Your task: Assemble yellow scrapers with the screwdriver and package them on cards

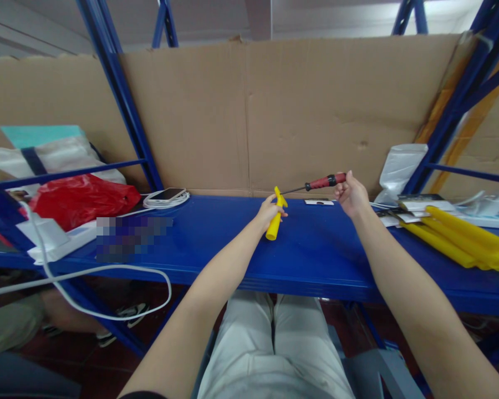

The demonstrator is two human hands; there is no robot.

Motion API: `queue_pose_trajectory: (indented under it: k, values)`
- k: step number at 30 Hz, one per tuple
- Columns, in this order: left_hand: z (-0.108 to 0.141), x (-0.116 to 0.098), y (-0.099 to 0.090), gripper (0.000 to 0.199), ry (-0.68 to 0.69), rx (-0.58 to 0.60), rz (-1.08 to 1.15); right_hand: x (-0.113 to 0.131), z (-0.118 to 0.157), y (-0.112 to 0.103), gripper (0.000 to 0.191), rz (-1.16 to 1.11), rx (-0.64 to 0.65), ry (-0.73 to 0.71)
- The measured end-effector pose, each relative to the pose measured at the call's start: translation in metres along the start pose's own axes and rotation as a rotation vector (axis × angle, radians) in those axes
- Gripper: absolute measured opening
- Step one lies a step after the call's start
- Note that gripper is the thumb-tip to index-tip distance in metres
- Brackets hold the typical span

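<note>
My left hand (269, 211) is closed around a yellow plastic handle-like piece (273, 226), holding it above the blue tabletop (228, 238). The piece has a round lower end and a small side projection near its top. In my right hand (352, 194) is the end of a screwdriver (322, 182) with a red and black grip, pinched between the fingers. Its thin dark shaft points left, and the tip meets the upper part of the yellow piece; whether it sits in a screw is too small to tell. A small white card (319, 203) lies behind, under the screwdriver.
Several yellow tubes (466, 238) lie at the right beside a clear plastic bag (399, 172). A phone (169, 194) rests on a coiled white cable at the left, near a power strip (70, 244) and a red bag (83, 199). Cardboard (299, 116) stands along the back.
</note>
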State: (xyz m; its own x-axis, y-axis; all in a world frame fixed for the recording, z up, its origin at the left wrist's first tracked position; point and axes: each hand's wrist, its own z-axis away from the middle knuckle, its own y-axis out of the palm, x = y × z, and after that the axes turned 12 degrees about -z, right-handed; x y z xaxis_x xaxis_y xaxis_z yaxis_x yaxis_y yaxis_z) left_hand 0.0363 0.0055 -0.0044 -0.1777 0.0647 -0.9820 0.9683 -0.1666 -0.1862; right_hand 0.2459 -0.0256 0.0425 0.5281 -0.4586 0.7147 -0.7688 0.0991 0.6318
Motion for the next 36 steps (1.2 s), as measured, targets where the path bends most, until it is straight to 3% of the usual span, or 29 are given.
queue_pose_trajectory:
  k: [8,17,26,36]
  values:
    - [0.001,-0.001,0.001,0.078,-0.015,0.002,-0.001,0.000,-0.003,-0.003,0.038,0.005,0.014,-0.008]
    - [0.005,-0.005,0.002,0.078,-0.012,-0.006,-0.003,-0.004,-0.007,-0.006,0.046,0.019,-0.055,0.003]
    - [0.003,-0.003,0.001,0.076,-0.003,-0.008,0.002,0.001,0.001,0.001,0.026,-0.034,-0.040,0.045]
    - [0.003,-0.003,0.002,0.073,0.000,-0.008,-0.006,-0.004,-0.007,-0.006,0.043,0.001,-0.067,-0.019]
